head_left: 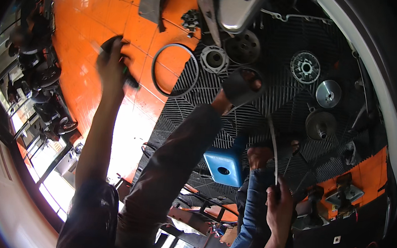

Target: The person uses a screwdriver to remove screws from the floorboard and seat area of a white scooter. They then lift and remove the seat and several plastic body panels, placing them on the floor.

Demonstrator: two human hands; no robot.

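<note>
My left hand [111, 66] is held out over the orange floor, blurred by motion. Its fingers are closed round a dark object [131, 79] with a bit of green, whose kind I cannot make out. To its right lies a toothed drive belt [153, 69] in a wide ring, partly on the black mat. Low on the right, my right hand [279, 209] is wrapped round the lower end of a long, thin, pale, slightly curved strip [273, 146]. The strip points up past my sandalled foot [260, 156].
A blue plastic stool [235, 160] stands between my legs. On the ribbed black mat [268, 94] lie a finned metal pulley [305, 67], a smooth disc [328, 93], a shafted disc [320, 125] and a round hub [214, 59]. Motorcycles [48, 77] stand at the far left.
</note>
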